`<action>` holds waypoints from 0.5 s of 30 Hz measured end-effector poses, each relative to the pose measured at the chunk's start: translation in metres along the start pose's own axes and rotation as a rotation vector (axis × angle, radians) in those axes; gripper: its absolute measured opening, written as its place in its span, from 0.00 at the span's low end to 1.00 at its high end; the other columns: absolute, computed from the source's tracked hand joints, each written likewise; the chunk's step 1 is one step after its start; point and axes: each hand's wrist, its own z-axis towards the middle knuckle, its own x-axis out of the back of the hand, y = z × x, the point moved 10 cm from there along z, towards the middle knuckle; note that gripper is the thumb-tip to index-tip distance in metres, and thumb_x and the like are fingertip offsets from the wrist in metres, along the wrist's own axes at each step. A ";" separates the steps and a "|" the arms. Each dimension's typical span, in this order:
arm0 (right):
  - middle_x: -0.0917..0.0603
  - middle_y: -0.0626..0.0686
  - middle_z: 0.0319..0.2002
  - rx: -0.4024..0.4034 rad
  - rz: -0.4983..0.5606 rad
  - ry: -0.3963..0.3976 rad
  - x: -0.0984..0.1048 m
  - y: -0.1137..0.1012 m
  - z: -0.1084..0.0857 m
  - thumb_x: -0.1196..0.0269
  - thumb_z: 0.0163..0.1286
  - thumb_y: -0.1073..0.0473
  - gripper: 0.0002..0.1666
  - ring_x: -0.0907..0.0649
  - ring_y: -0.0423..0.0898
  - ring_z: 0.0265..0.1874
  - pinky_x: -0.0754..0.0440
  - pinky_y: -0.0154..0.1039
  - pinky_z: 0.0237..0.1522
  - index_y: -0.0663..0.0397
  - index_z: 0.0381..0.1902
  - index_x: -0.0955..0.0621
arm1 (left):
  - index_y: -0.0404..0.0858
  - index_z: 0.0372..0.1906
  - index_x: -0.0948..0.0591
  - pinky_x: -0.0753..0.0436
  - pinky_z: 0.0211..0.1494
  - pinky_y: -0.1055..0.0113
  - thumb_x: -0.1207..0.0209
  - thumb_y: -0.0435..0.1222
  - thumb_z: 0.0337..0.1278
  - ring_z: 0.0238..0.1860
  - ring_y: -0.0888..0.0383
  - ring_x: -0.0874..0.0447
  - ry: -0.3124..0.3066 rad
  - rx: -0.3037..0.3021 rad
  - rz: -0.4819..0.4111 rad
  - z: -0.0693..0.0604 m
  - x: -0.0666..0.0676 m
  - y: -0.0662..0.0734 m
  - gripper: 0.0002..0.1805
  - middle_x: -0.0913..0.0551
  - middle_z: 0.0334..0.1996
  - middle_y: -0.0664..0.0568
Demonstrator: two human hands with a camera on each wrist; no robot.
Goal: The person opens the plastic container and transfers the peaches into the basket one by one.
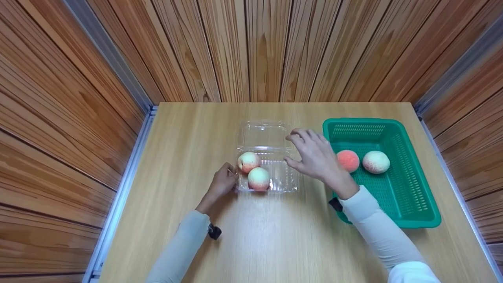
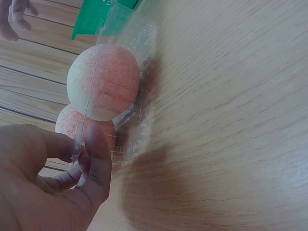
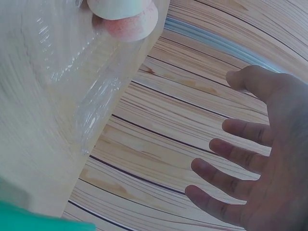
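Observation:
A clear plastic clamshell box (image 1: 283,173) lies with its lid (image 1: 262,135) folded back on the table. Two peaches sit in its left part: one peach (image 1: 248,162) behind, another peach (image 1: 259,179) in front. At the box's left edge my left hand (image 1: 224,181) pinches the rim between thumb and fingers, as the left wrist view shows. My right hand (image 1: 314,155) hovers between the box and the green basket (image 1: 422,184), fingers spread and nothing in them. Inside the basket are a pinkish-red peach (image 1: 348,161) and a pale, speckled peach (image 1: 376,162).
The wooden table (image 1: 177,149) carries the basket on its right side. Wood-plank walls (image 1: 267,51) stand behind and at both sides, with metal frame rails (image 1: 125,181) along the table's sides.

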 end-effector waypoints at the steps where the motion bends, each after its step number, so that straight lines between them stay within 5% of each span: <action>1: 0.19 0.58 0.63 0.003 0.002 -0.001 -0.001 -0.001 0.000 0.27 0.67 0.40 0.35 0.19 0.61 0.62 0.17 0.64 0.62 0.53 0.64 0.20 | 0.35 0.45 0.26 0.19 0.25 0.67 0.45 0.30 0.74 0.22 0.58 0.21 -0.002 0.002 -0.005 0.000 0.000 0.000 0.03 0.25 0.27 0.51; 15: 0.19 0.57 0.64 0.020 0.018 -0.008 -0.009 -0.018 0.005 0.28 0.69 0.39 0.34 0.19 0.61 0.63 0.18 0.62 0.65 0.51 0.65 0.20 | 0.34 0.46 0.26 0.19 0.26 0.67 0.45 0.30 0.74 0.22 0.59 0.21 -0.003 0.013 0.001 0.000 0.000 0.000 0.04 0.25 0.28 0.50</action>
